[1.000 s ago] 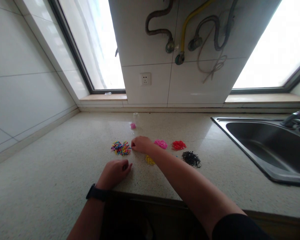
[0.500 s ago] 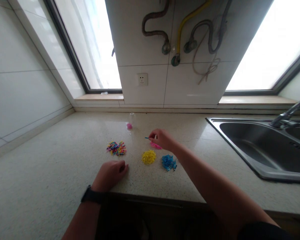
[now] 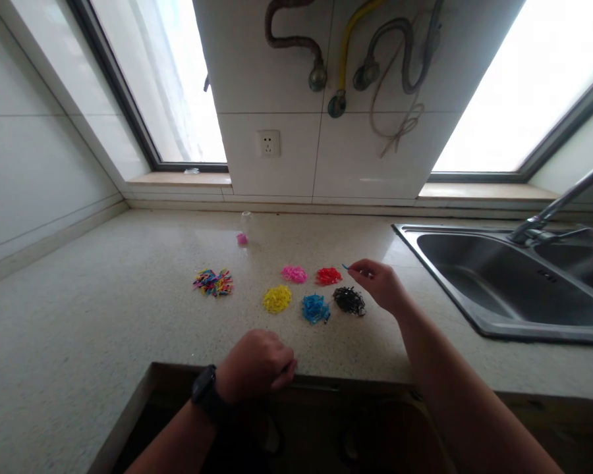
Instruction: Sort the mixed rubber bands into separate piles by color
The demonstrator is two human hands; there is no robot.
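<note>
My right hand pinches a thin blue rubber band between thumb and fingertips, just above the counter. Beside it lie a red pile and a black pile of small rubber bands. Blue, yellow and pink piles sit further left. A mixed-colour pile lies apart at the far left. My left hand, closed in a loose fist, is at the counter's front edge, below the yellow and blue piles; nothing shows in it.
A clear container stands near the back wall, with a pink item at its foot. To the right is a steel sink with a faucet. The pale counter ends at a front edge close to my left wrist.
My right hand has moved right with the blue rubber band, uncovering the red and black piles. My left hand has shifted right and nearer the edge. The view has turned slightly.
</note>
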